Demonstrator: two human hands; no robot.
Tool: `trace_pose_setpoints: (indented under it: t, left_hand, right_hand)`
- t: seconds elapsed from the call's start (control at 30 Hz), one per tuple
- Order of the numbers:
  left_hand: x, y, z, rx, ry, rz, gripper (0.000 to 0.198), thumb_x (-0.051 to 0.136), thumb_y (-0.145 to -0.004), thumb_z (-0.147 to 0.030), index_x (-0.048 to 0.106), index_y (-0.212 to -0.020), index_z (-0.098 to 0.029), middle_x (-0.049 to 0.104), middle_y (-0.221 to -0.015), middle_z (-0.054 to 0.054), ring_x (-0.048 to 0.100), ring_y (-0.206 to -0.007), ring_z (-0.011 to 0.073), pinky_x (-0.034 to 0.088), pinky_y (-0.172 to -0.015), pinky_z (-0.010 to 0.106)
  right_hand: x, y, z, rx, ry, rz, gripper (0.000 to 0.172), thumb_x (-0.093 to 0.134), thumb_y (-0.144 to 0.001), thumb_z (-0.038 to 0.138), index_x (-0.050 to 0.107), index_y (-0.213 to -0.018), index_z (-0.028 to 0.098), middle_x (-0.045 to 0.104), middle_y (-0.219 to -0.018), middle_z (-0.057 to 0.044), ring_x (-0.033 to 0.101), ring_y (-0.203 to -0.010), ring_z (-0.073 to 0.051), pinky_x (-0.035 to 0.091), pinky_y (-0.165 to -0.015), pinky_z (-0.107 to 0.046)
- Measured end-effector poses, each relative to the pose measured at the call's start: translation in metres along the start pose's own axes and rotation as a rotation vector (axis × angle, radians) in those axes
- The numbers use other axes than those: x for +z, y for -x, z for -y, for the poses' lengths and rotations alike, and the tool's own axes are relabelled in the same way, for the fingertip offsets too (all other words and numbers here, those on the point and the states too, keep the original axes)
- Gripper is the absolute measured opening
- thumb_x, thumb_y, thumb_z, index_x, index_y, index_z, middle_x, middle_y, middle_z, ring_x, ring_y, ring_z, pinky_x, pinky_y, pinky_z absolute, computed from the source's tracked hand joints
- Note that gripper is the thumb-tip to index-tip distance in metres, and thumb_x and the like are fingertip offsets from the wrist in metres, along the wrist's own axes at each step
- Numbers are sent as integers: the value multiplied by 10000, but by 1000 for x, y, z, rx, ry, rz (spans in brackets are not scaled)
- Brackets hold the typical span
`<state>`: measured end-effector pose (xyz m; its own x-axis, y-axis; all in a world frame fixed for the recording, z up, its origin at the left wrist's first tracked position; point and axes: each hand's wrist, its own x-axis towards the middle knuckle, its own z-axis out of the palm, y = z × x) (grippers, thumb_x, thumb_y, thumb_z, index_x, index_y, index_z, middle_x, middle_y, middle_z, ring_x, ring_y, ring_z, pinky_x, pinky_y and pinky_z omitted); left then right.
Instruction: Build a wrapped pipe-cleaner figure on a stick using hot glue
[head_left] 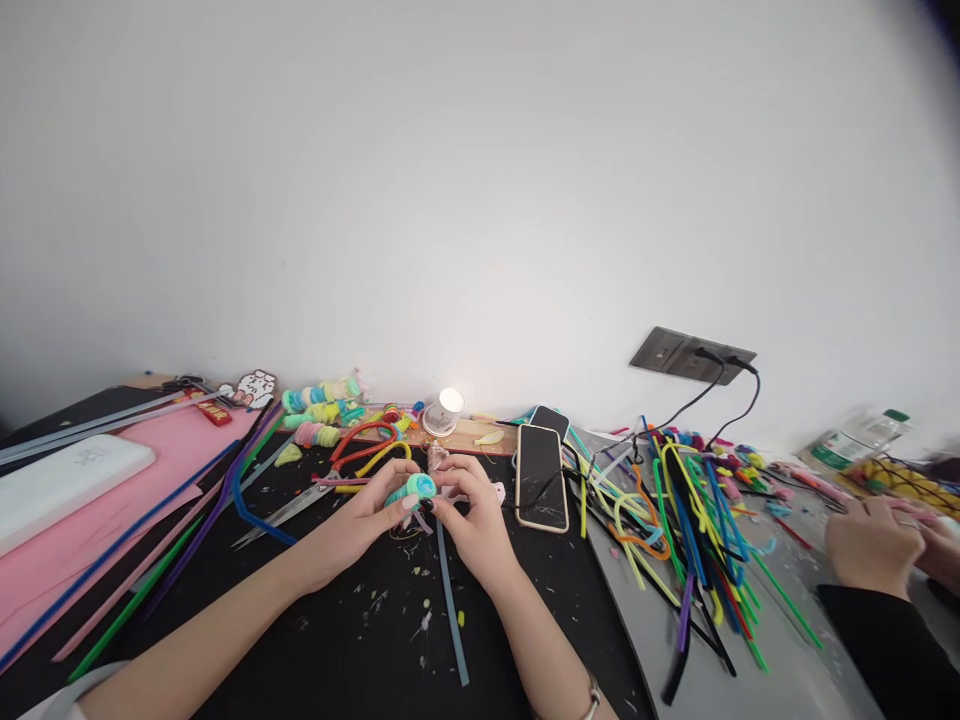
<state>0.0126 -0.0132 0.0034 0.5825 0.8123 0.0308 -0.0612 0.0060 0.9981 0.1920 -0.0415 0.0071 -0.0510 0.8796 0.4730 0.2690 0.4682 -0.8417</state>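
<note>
Your left grip (371, 518) and right grip (471, 512) both pinch a teal coiled pipe cleaner (414, 489) above the desk (352, 645); scissors (294, 503) lie just left, a phone (541, 476) just right.

White wall (480, 180) above black tabletop (352, 640)

Bright, even light; the edges bow fisheye-style, and the bottle (855, 440) at right blurs.

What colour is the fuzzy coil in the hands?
The fuzzy coil is turquoise and pale green; the head view shows it best.
</note>
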Motion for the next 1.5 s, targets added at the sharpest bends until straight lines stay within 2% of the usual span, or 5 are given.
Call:
trace_pose_setpoints:
  t: [0.27, 0.8, 1.0, 1.2, 1.5]
  left_hand:
    - [-2, -3, 2, 90, -95, -24, 290, 530, -924, -443, 465, -1148, -270, 608, -1082, 34, 525, -1121, 233, 400, -934, 352]
    - [-7, -3, -2, 25, -155, -125, 420, 689, -798, -420, 527, -1142, -241, 704, -1086, 73, 633, -935, 253, 487, -774, 364]
    - [-6, -3, -5, 36, -183, -136, 372, 690, -793, -334, 546, -1119, -230, 692, -1134, 81, 606, -1084, 278, 502, -768, 346]
    - [-5, -3, 0, 20, -143, -125, 397, 680, -791, -321, 532, -1146, -223, 667, -1195, 105, 645, -996, 279, 519, -598, 306]
    - [-6, -4, 1, 83, -89, -52, 345, 706, -794, -267, 562, -1105, -237, 650, -1143, 64, 574, -1179, 258, 507, -942, 385]
  right_hand:
    - [0, 0, 2, 13, 11, -29, 126, 699, -791, 153, 722, -892, 224, 604, -1038, -55, 592, -965, -203, 473, -749, -297]
    - [0, 0, 3, 23, 73, -38, 130, 704, -769, 138, 716, -863, 226, 613, -1038, -57, 607, -963, -204, 509, -738, -294]
    - [-1, 0, 0, -3, 86, -32, 157, 695, -765, 106, 707, -871, 222, 605, -1039, -57, 608, -969, -205, 512, -790, -311]
    - [-1, 0, -1, 3, 127, -25, 156, 695, -758, 98, 698, -855, 220, 603, -1048, -59, 614, -964, -204, 521, -783, -310]
    - [-3, 0, -3, -5, 149, -22, 169, 703, -758, 100, 700, -867, 230, 605, -1049, -57, 617, -992, -216, 524, -809, -326]
